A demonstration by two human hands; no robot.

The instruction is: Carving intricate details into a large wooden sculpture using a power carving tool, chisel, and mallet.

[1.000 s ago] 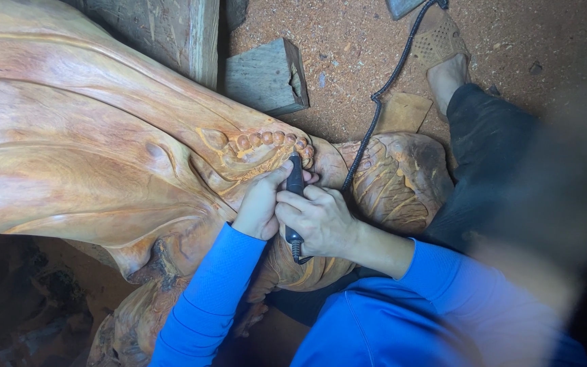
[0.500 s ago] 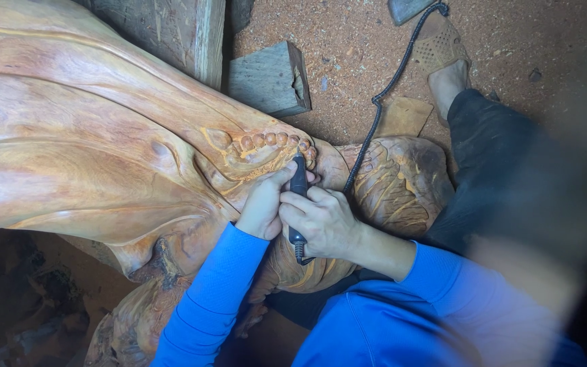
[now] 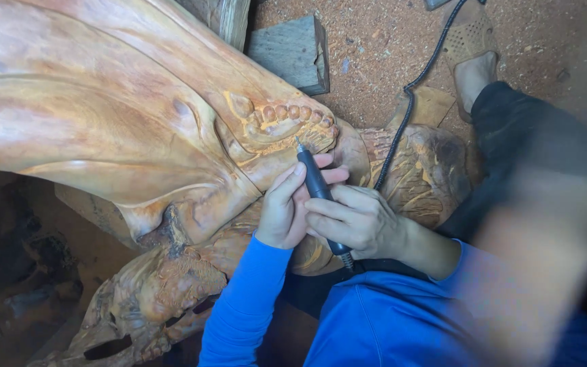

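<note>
A large reddish-brown wooden sculpture (image 3: pixel 103 115) with flowing folds fills the left of the head view; a carved foot with toes (image 3: pixel 283 119) juts out at its right end. My right hand (image 3: pixel 354 221) is shut on a dark pen-shaped rotary tool (image 3: pixel 315 182), whose thin tip touches the wood just below the carved toes. My left hand (image 3: pixel 285 207) presses against the tool's barrel and the wood, steadying it. A black cable (image 3: pixel 409 88) runs from the tool up across the floor. Both arms wear blue sleeves.
A rough carved base (image 3: pixel 416 177) lies under the foot. A grey wood block (image 3: pixel 293 51) sits on the sawdust-covered floor (image 3: pixel 388 41). My sandalled foot (image 3: pixel 471 58) and dark trouser leg (image 3: pixel 538 143) are at the upper right. Darker carved wood (image 3: pixel 144 306) lies below.
The view has closed in on the carving. The tool tip has stayed at the carved toes and both hands have kept their grip, shifting only slightly.
</note>
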